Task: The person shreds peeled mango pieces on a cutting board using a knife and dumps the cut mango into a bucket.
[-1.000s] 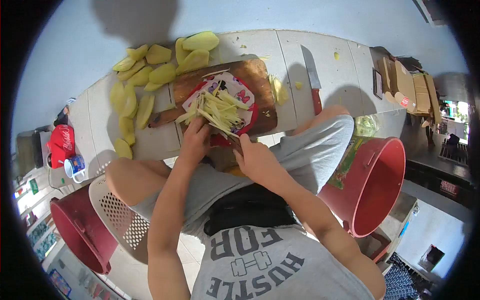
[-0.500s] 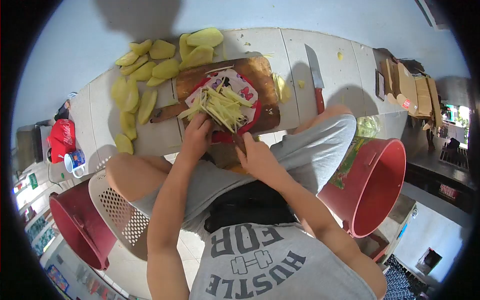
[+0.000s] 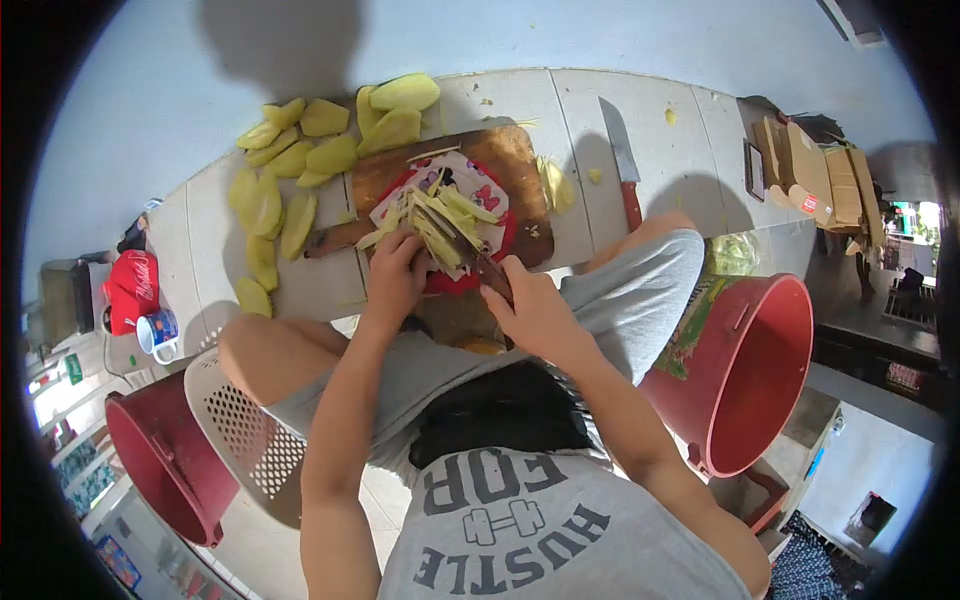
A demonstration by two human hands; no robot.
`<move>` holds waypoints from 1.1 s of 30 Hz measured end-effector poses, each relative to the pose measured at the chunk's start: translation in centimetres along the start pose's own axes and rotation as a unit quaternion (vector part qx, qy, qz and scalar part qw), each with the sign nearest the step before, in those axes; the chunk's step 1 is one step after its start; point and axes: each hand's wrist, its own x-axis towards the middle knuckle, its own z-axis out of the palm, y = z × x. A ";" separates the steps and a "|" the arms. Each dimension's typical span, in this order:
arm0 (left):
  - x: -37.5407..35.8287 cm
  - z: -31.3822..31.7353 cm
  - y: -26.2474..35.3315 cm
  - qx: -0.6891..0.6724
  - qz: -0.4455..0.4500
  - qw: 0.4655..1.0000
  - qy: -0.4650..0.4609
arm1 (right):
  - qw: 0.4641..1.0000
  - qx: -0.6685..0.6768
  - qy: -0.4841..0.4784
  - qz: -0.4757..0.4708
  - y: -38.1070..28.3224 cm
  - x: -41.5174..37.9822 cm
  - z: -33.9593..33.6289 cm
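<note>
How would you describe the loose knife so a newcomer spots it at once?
On the tiled bench, find the wooden board. To its right, past some pale pieces, lies the loose knife, metal blade towards the wall, red handle towards the person's knee. Unlike the brown-handled knife in the right hand, it lies untouched on the tiles.

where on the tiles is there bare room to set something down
Mostly bare tiles lie between the red-handled knife and the dark rectangular item, bar a small scrap. It's crowded left of the cutting board, where peeled slices spread.
</note>
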 end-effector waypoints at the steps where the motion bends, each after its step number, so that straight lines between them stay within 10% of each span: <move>1: 0.3 -0.2 0.3 -0.003 -0.045 0.999 -0.022 | 1.000 0.019 0.013 -0.001 0.0 -0.1 -0.2; 8: -0.7 0.2 0.3 -0.194 -0.214 0.955 0.069 | 0.996 -0.036 0.060 -0.047 1.2 -0.9 -0.5; 12: -1.7 -0.8 3.2 -0.120 -0.136 0.974 0.136 | 0.986 -0.124 0.082 -0.073 2.0 -1.3 -0.6; 17: -1.7 -1.5 7.3 0.112 0.088 0.990 0.001 | 0.982 -0.153 0.076 -0.078 2.6 -1.4 -0.7; 33: 3.3 -2.7 5.6 0.178 0.068 0.969 -0.157 | 0.954 -0.225 0.111 -0.165 3.2 -3.0 -1.6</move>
